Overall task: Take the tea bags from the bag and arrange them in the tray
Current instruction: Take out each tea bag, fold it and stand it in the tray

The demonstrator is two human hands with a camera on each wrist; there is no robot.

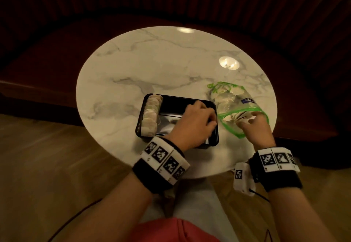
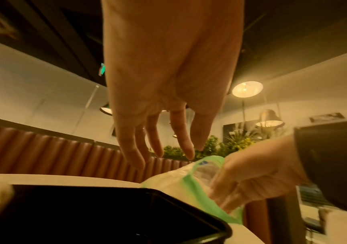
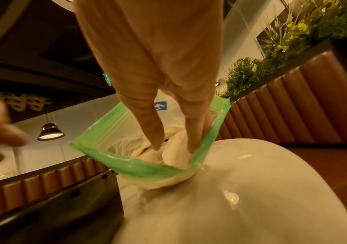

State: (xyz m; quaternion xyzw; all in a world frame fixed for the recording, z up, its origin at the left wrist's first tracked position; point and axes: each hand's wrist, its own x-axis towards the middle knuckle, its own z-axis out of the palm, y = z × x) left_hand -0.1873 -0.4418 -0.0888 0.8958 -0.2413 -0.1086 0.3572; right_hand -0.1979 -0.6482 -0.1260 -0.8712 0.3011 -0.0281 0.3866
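The right hand reaches into the green-rimmed bag just right of the black tray, fingers pinching a tea bag inside its mouth; the left hand hovers over the tray with fingers loose, holding nothing. A row of tea bags stands along the tray's left wall.

1 tray, 1 bag, 1 table, 2 hands.
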